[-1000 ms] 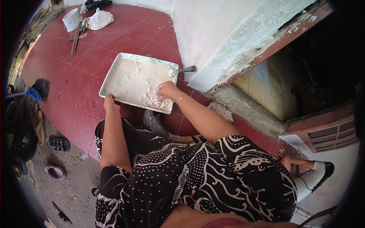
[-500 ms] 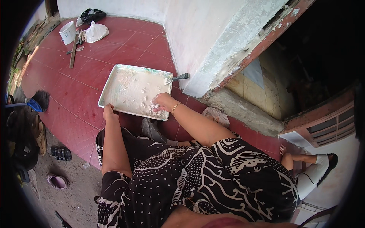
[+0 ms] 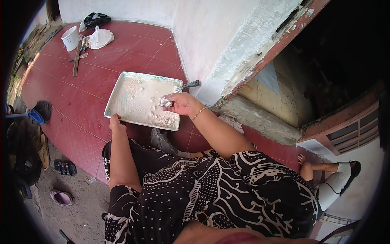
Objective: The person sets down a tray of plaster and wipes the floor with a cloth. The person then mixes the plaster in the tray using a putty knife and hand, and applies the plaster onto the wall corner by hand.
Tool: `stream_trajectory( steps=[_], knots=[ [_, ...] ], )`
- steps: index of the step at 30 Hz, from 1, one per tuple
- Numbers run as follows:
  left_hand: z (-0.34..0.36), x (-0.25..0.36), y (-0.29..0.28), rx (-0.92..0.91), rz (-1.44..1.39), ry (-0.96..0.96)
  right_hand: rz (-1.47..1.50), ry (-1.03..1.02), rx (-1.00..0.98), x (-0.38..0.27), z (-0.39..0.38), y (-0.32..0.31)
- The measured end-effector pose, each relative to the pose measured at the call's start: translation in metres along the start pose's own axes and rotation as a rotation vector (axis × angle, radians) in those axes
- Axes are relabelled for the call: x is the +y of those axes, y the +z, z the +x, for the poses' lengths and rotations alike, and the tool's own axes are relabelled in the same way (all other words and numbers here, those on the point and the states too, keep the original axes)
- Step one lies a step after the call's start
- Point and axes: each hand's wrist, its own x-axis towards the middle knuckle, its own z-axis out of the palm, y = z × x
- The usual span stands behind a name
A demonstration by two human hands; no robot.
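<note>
A rectangular white tray [image 3: 151, 76] holds a thin layer of creamy wet paste with pale lumps, most of them near its lower right corner. My left hand [image 3: 116, 121] grips the tray's near left corner, fingers closed over the rim. Above the paste, my right hand [image 3: 182, 105] pinches a clump of white lumps [image 3: 165, 101] between its smeared fingers. A scraper with a dark handle [image 3: 191, 84] lies across the far right corner, its blade inside the tray.
A white bucket [image 3: 70, 38], a wooden strip [image 3: 77, 59], a white plastic bag [image 3: 100, 38] and a black one [image 3: 96, 20] sit near the far wall. Sandals [image 3: 65, 166] and a blue dustpan [image 3: 35, 115] are at left. Another person [image 3: 330, 183] crouches at right.
My right hand has risen off the paste, up and slightly right, with a clump of lumps in its fingers. My left hand stays on the tray's corner.
</note>
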Motion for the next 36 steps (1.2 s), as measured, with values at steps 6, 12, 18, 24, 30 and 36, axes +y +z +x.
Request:
stream_trajectory(
  steps=[6, 12, 18, 24, 30, 36],
  knots=[
    [0.0, 0.004, -0.004, -0.027, 0.002, -0.011, 0.009, -0.65, 0.022, -0.127, -0.125, 0.032],
    [-0.004, -0.006, -0.007, -0.05, -0.076, -0.026, -0.609, -1.798, 0.637, -0.208, -0.202, 0.056],
    [-0.015, -0.012, 0.003, -0.042, -0.07, -0.034, -1.664, -2.221, 1.357, -0.277, -0.198, 0.017],
    [-0.018, -0.006, 0.005, -0.032, 0.007, 0.009, -1.788, -2.14, 1.51, -0.292, -0.178, 0.008],
    [-0.015, -0.007, 0.015, -0.055, -0.061, -0.045, -1.746, -2.184, 1.611, -0.289, -0.163, 0.018],
    [-0.001, -0.001, 0.027, -0.078, -0.059, -0.064, -1.771, -1.909, 1.667, -0.293, -0.142, 0.017]
  ],
)
